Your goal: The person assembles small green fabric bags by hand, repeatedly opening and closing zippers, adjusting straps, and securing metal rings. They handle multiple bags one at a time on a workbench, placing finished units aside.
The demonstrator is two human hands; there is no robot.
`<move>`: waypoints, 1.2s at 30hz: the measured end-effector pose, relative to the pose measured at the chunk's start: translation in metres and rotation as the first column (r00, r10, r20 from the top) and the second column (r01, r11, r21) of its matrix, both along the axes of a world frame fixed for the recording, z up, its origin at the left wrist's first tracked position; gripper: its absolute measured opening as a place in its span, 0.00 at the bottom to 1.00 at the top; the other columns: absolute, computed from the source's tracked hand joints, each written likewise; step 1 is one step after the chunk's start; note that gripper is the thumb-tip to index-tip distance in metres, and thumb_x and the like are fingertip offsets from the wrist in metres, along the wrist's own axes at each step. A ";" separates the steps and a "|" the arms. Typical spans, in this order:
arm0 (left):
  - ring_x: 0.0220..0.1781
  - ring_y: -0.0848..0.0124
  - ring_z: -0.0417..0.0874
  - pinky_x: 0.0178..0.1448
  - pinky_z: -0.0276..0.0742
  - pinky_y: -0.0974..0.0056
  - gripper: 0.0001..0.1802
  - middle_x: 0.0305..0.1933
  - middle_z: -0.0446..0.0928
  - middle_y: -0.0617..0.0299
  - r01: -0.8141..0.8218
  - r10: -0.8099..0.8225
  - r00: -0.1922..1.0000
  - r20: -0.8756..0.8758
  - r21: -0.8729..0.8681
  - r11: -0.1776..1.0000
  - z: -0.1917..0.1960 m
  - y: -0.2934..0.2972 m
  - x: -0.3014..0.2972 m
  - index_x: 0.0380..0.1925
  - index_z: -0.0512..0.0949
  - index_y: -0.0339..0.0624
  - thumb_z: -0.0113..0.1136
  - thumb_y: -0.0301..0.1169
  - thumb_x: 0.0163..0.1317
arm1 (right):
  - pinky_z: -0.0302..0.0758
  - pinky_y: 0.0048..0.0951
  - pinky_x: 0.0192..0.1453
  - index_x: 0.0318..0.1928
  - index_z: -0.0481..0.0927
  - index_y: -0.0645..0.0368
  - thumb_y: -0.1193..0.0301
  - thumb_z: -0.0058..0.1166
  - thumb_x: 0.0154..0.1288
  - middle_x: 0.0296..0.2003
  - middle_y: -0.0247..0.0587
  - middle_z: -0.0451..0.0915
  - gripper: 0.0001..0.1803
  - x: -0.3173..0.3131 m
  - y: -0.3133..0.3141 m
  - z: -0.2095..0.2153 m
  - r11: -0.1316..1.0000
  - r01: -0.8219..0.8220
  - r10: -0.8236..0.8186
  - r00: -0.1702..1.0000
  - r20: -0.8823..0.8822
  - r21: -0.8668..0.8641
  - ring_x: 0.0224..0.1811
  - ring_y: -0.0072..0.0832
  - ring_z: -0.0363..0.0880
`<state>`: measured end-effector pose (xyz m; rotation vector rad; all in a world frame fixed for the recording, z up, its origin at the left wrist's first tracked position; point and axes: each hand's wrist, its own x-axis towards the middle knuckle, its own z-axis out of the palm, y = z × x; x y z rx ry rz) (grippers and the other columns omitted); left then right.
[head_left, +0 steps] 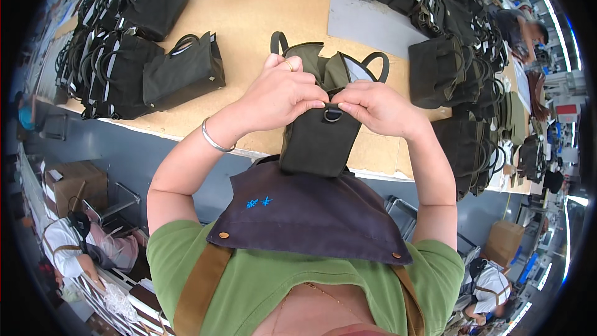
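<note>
A small dark olive handbag (320, 143) stands at the table's near edge, its end panel turned toward me. Its top gapes, showing an olive lining and a pale inner face, and a loop handle rises on either side. My left hand (283, 90) is closed, thumb and finger pinching the upper rim of the end panel. Right beside it, my right hand (376, 106) pinches the same rim, fingers closed. Between and just below the fingertips sits a metal D-ring (333, 114) on a short tab. The fingers hide part of the rim.
Rows of similar dark handbags (118, 68) stand on the left of the tan table (249, 18). One bag (186, 71) stands nearest on that side. More bags (435, 74) line the right and far edges. A grey sheet (367, 25) lies toward the back. Co-workers sit at lower left and right.
</note>
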<state>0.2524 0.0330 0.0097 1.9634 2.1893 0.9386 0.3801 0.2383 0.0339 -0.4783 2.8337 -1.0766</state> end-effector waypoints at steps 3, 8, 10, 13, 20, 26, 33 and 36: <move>0.36 0.69 0.66 0.48 0.53 0.60 0.03 0.25 0.72 0.73 0.001 0.000 0.999 -0.039 0.023 1.000 -0.004 0.002 0.004 0.29 0.82 0.55 0.65 0.37 0.56 | 0.74 0.40 0.44 0.38 0.78 0.61 0.72 0.51 0.66 0.33 0.45 0.78 0.06 0.000 -0.004 -0.006 0.998 0.014 -0.016 0.999 0.033 0.062 0.40 0.42 0.77; 0.46 0.68 0.68 0.53 0.55 0.55 0.03 0.37 0.74 0.74 -0.027 0.038 0.985 -0.166 0.066 0.997 0.006 0.000 -0.005 0.27 0.83 0.55 0.66 0.37 0.54 | 0.72 0.41 0.45 0.36 0.76 0.61 0.72 0.50 0.66 0.32 0.44 0.77 0.05 0.002 0.000 -0.005 0.999 0.052 -0.052 0.999 -0.008 0.015 0.40 0.43 0.76; 0.51 0.66 0.67 0.55 0.54 0.54 0.04 0.43 0.73 0.72 0.003 0.007 0.985 -0.172 0.063 0.998 0.012 0.002 -0.010 0.25 0.83 0.54 0.67 0.37 0.53 | 0.72 0.42 0.46 0.37 0.76 0.61 0.71 0.49 0.67 0.31 0.44 0.76 0.06 0.001 0.005 -0.008 0.999 0.032 -0.031 0.998 -0.062 0.014 0.40 0.44 0.75; 0.55 0.66 0.66 0.58 0.52 0.52 0.05 0.47 0.70 0.69 0.069 -0.070 0.995 -0.070 -0.015 0.998 0.015 0.007 -0.015 0.22 0.84 0.53 0.67 0.37 0.53 | 0.71 0.41 0.46 0.37 0.75 0.61 0.71 0.49 0.68 0.31 0.44 0.75 0.06 0.002 0.007 -0.003 0.998 0.038 -0.037 0.999 -0.036 0.049 0.40 0.45 0.74; 0.52 0.67 0.66 0.55 0.53 0.54 0.04 0.43 0.70 0.70 0.064 -0.044 0.990 -0.136 0.144 0.987 0.030 -0.012 0.018 0.25 0.83 0.56 0.68 0.36 0.47 | 0.69 0.38 0.40 0.33 0.78 0.56 0.77 0.55 0.51 0.30 0.37 0.75 0.07 0.031 -0.012 0.023 0.969 0.084 -0.040 0.981 -0.191 0.231 0.36 0.39 0.74; 0.52 0.68 0.68 0.58 0.57 0.56 0.09 0.44 0.70 0.71 0.012 0.011 0.960 -0.279 0.080 0.997 -0.061 -0.023 0.040 0.30 0.83 0.58 0.66 0.34 0.46 | 0.69 0.34 0.44 0.35 0.80 0.54 0.75 0.56 0.55 0.32 0.31 0.76 0.06 0.061 -0.024 -0.053 0.965 0.177 -0.131 0.965 -0.229 0.195 0.39 0.34 0.75; 0.53 0.62 0.70 0.57 0.66 0.56 0.29 0.52 0.67 0.54 -0.674 0.476 0.672 0.567 0.202 0.711 -0.099 -0.033 0.042 0.60 0.71 0.47 0.66 0.33 0.57 | 0.68 0.33 0.56 0.46 0.78 0.57 0.68 0.59 0.61 0.51 0.47 0.71 0.14 0.075 0.009 -0.116 0.402 0.852 -0.886 0.268 -0.379 -0.336 0.55 0.40 0.70; 0.55 0.60 0.69 0.57 0.67 0.58 0.32 0.55 0.65 0.51 -0.474 0.344 0.731 0.589 0.077 0.877 -0.116 -0.014 0.034 0.62 0.65 0.40 0.64 0.33 0.58 | 0.66 0.35 0.60 0.50 0.75 0.60 0.66 0.60 0.61 0.57 0.51 0.65 0.20 0.052 0.013 -0.118 0.445 0.810 -0.884 0.465 -0.044 -0.382 0.60 0.42 0.66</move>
